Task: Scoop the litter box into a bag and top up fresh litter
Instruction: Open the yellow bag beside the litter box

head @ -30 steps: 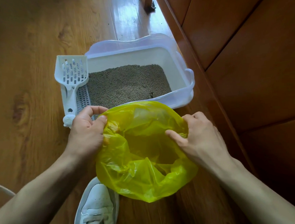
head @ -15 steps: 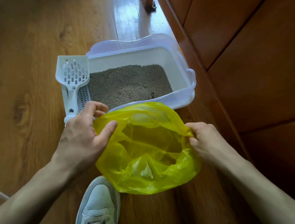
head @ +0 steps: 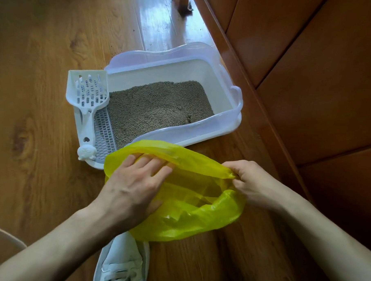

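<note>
Holding a yellow bag (head: 189, 217) between both hands, mouth up. Left hand (head: 133, 187) spread, fingers fairly straight, reaching into the bag's mouth against its far rim. Right hand (head: 253, 183) pinched the rim's right edge, fingers curled. Litter box (head: 223, 82) sat just beyond the hands; white scoop (head: 88, 106) lay on its left edge, beyond the left hand.

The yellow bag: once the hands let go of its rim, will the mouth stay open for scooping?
Probably not. The yellow bag looks thin and floppy, creased throughout. Its mouth seems open only where the left hand spreads it and the right hand pinches its rim. It also looks light, so likely to shift.
</note>
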Tool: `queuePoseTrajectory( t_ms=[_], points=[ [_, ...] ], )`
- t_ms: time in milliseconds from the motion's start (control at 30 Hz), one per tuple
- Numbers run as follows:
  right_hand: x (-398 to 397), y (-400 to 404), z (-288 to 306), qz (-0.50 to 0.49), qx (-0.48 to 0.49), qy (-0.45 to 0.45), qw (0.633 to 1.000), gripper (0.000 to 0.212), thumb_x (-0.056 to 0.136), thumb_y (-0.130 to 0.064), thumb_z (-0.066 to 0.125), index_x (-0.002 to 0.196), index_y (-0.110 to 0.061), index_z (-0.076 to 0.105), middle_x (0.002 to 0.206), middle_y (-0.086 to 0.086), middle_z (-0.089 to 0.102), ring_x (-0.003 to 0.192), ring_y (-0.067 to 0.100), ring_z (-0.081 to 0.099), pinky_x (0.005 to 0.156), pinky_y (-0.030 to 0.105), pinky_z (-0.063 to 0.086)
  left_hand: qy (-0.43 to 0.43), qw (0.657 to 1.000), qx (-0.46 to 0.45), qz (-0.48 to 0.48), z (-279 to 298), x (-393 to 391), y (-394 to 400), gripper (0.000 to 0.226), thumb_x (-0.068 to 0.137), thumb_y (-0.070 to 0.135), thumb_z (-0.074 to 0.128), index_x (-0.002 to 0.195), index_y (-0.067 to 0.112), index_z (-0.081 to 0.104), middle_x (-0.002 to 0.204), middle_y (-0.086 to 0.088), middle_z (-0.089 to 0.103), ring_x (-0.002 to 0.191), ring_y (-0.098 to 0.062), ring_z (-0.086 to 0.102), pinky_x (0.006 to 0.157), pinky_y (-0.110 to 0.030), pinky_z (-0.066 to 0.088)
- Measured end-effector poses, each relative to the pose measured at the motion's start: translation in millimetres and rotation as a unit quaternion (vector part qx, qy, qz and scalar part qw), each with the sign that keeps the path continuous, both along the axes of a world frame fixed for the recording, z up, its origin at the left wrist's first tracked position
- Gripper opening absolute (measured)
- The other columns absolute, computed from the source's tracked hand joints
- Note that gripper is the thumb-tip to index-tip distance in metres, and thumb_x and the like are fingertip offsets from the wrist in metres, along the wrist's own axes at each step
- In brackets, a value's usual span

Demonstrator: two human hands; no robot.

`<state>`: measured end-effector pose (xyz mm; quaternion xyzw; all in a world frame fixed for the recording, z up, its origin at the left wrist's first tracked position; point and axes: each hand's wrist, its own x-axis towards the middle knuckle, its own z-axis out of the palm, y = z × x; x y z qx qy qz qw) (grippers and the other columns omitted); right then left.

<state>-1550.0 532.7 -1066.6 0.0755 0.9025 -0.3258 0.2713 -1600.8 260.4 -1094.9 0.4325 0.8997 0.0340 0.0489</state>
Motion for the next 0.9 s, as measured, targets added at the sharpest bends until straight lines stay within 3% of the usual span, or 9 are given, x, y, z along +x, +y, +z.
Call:
queuePoseTrajectory(
  t_ms=[100, 167, 267, 333, 400, 500, 600, 700, 900],
  points=[
    [-0.6, 2.9, -2.1, -0.01, -0.002, 0.008, 1.0, 0.039, 0.082, 0.005, 0.044, 0.086, -0.027, 0.065, 0.078, -0.002, 0.065, 0.074, 0.022, 0.063, 0.064, 0.037, 0.051, -0.008, 0.999, -0.045, -0.004, 0.8, -0.9, -5.1, 0.093, 0.054, 0.07, 0.072, 0.132, 0.022, 0.056, 0.121, -0.005, 0.064, 0.11, -0.03, 0.06, 0.096, -0.045, 0.04],
    [-0.4, 2.1, -1.9, -0.011, -0.002, 0.007, 1.0, 0.032, 0.087, -0.007, 0.06, 0.105, -0.033, 0.067, 0.088, -0.008, 0.066, 0.082, 0.013, 0.064, 0.071, 0.032, 0.054, -0.006, 0.999, -0.035, -0.006, 3.7, -0.2, -6.0, 0.096, 0.055, 0.078, 0.062, 0.132, 0.022, 0.057, 0.121, -0.004, 0.065, 0.111, -0.03, 0.06, 0.096, -0.043, 0.037],
    [-4.0, -6.1, 12.6, 0.022, 0.066, 0.128, 0.989, 0.064, 0.072, -0.039, 0.083, 0.129, -0.029, 0.057, 0.111, -0.007, 0.058, 0.102, 0.012, 0.058, 0.09, 0.028, 0.049, -0.007, 1.0, -0.027, 0.0, 11.8, -2.1, -4.1, 0.101, 0.053, 0.084, 0.053, 0.132, 0.022, 0.057, 0.12, -0.003, 0.064, 0.111, -0.03, 0.06, 0.096, -0.043, 0.036],
    [-7.7, -19.7, 28.2, 0.04, 0.058, 0.273, 0.959, 0.059, 0.069, -0.037, 0.085, 0.121, -0.022, 0.062, 0.111, -0.004, 0.057, 0.102, 0.013, 0.057, 0.091, 0.027, 0.048, -0.018, 0.999, -0.034, 0.008, 15.5, -3.5, -1.5, 0.103, 0.053, 0.087, 0.052, 0.133, 0.023, 0.057, 0.122, -0.002, 0.064, 0.111, -0.029, 0.06, 0.094, -0.045, 0.043],
    [-9.2, -39.1, 37.4, 0.08, 0.002, 0.325, 0.942, 0.035, 0.076, -0.027, 0.08, 0.107, -0.019, 0.066, 0.099, -0.004, 0.06, 0.088, 0.011, 0.058, 0.081, 0.026, 0.049, -0.027, 0.999, -0.036, 0.009, 18.4, -5.3, 0.8, 0.101, 0.054, 0.087, 0.05, 0.131, 0.022, 0.058, 0.12, -0.002, 0.065, 0.108, -0.03, 0.061, 0.089, -0.045, 0.048],
    [-5.4, -61.8, 28.8, 0.164, -0.003, 0.245, 0.956, 0.026, 0.081, -0.021, 0.071, 0.107, -0.019, 0.067, 0.099, -0.001, 0.064, 0.089, 0.019, 0.062, 0.079, 0.036, 0.052, -0.029, 0.999, -0.042, 0.008, 22.6, -7.6, 2.2, 0.096, 0.054, 0.083, 0.052, 0.129, 0.023, 0.058, 0.117, -0.002, 0.065, 0.102, -0.03, 0.062, 0.084, -0.045, 0.05],
    [-2.4, -58.2, 11.2, 0.211, 0.102, 0.136, 0.963, 0.051, 0.079, -0.036, 0.074, 0.127, -0.028, 0.056, 0.118, -0.003, 0.056, 0.111, 0.021, 0.053, 0.089, 0.041, 0.05, -0.034, 0.998, -0.054, 0.009, 25.4, -8.8, -2.0, 0.096, 0.055, 0.082, 0.05, 0.13, 0.022, 0.059, 0.12, -0.003, 0.065, 0.103, -0.031, 0.063, 0.084, -0.046, 0.05],
    [0.1, -49.9, 5.4, 0.241, 0.165, 0.091, 0.952, 0.084, 0.068, -0.056, 0.077, 0.14, -0.034, 0.04, 0.135, -0.004, 0.045, 0.12, 0.02, 0.045, 0.099, 0.038, 0.045, -0.016, 0.995, -0.096, -0.005, 20.9, -11.6, -10.0, 0.107, 0.043, 0.079, 0.062, 0.133, 0.021, 0.059, 0.124, -0.005, 0.065, 0.105, -0.031, 0.063, 0.086, -0.046, 0.05],
    [-0.4, -40.4, 9.9, 0.27, 0.185, 0.055, 0.943, 0.118, 0.054, -0.073, 0.075, 0.15, -0.038, 0.016, 0.147, 0.0, 0.034, 0.131, 0.022, 0.038, 0.11, 0.04, 0.035, -0.023, 0.993, -0.113, -0.024, 25.5, -14.5, -29.1, 0.117, 0.039, 0.081, 0.065, 0.137, 0.018, 0.056, 0.125, -0.005, 0.066, 0.106, -0.028, 0.066, 0.087, -0.041, 0.054]
  ],
)
